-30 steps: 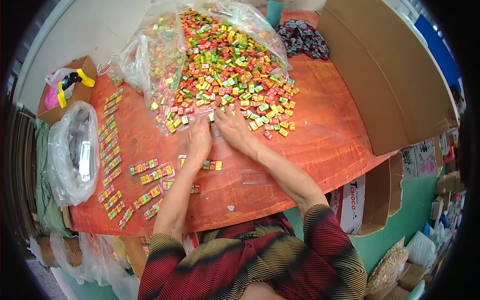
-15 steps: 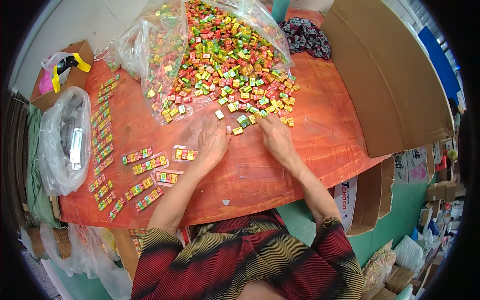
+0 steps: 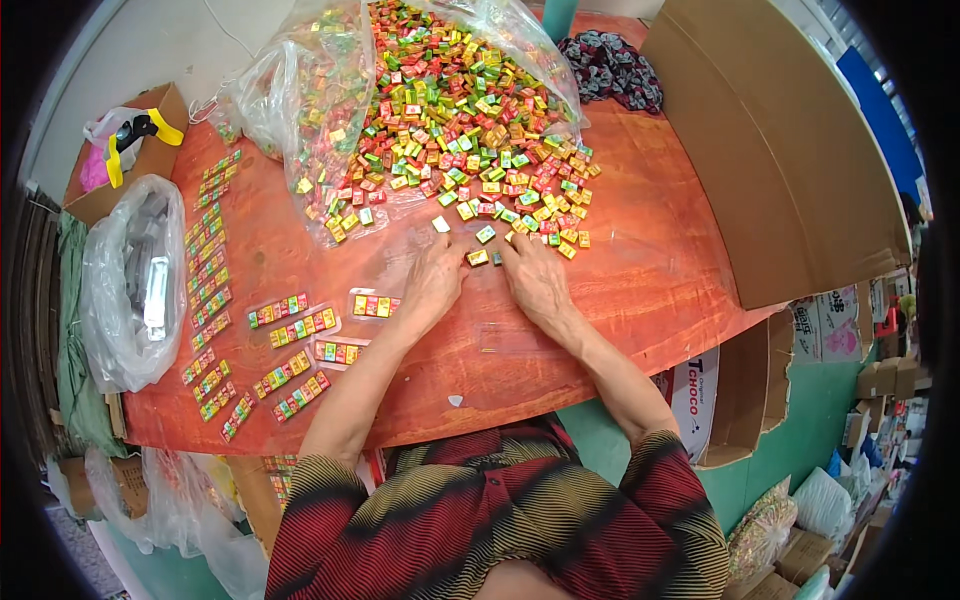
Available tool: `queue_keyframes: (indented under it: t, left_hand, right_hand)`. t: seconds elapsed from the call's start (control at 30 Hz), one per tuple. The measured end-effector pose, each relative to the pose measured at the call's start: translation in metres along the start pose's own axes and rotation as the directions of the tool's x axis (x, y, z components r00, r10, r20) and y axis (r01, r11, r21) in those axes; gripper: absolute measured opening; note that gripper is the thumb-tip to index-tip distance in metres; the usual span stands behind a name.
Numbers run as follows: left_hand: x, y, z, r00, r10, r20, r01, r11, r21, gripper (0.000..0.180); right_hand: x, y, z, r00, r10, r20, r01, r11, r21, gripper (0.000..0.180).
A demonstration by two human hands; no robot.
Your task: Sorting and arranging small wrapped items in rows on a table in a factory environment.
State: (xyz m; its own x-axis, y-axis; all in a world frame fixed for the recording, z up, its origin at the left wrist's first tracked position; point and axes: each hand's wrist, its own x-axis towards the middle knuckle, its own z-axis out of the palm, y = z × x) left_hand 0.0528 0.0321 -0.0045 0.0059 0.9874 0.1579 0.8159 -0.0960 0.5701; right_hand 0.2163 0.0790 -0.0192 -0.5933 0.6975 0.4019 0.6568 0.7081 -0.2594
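A large heap of small red, yellow and green boxes (image 3: 455, 130) spills from a clear plastic bag (image 3: 315, 110) towards me. At its near edge my left hand (image 3: 437, 274) is closed, its fingers curled down to the table and their tips hidden. A yellow box (image 3: 477, 258) lies by those fingertips. My right hand (image 3: 537, 277) has its fingers bent together, with a dark green box (image 3: 497, 259) at the thumb, partly covered. Two loose boxes, one pale (image 3: 440, 225) and one green-and-white (image 3: 486, 234), lie just beyond my hands. Nearer me sits a clear plastic tray (image 3: 520, 339).
Filled trays of boxes (image 3: 303, 328) lie left of my left forearm, with a long column of box rows (image 3: 207, 262) farther left. A plastic bag of clear trays (image 3: 135, 285) is at the left edge. A tall cardboard panel (image 3: 780, 150) stands right; dark patterned cloth (image 3: 610, 72) lies behind.
My right hand has drawn left and slightly nearer, bringing a dark green box next to the yellow one. My left hand has shifted slightly right. Boxes at the heap's near edge have moved.
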Motion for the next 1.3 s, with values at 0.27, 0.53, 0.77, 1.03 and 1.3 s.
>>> queue_keyframes:
  t: [0.27, 0.53, 0.77, 1.03, 1.3]
  left_hand:
    - [-0.002, -0.005, -0.008, 0.999, 0.01, 0.045, -0.008, 0.999, -0.049, 0.027]
    - [0.0, -0.012, -0.012, 0.997, -0.016, 0.079, 0.024, 0.994, -0.106, 0.028]
    - [0.002, -0.008, -0.01, 0.992, 0.014, 0.128, 0.009, 0.984, -0.176, 0.039]
    - [0.004, 0.004, 0.005, 0.996, 0.024, 0.09, -0.014, 0.994, -0.112, 0.038]
    - [0.0, 0.008, 0.008, 0.996, 0.048, 0.075, -0.04, 0.994, -0.105, 0.036]
  right_hand:
    - [0.014, -0.032, 0.004, 0.997, 0.031, -0.069, -0.028, 0.999, 0.04, 0.018]
    - [0.016, -0.023, 0.012, 0.995, -0.05, -0.084, 0.062, 0.987, 0.149, 0.02]
    - [0.003, 0.008, -0.031, 0.998, 0.058, 0.01, -0.059, 0.978, 0.199, 0.036]
    - [-0.001, -0.004, -0.012, 0.999, 0.003, 0.039, -0.006, 0.998, 0.069, 0.019]
    - [-0.021, -0.017, -0.005, 0.991, 0.108, 0.085, -0.121, 0.979, 0.167, 0.017]
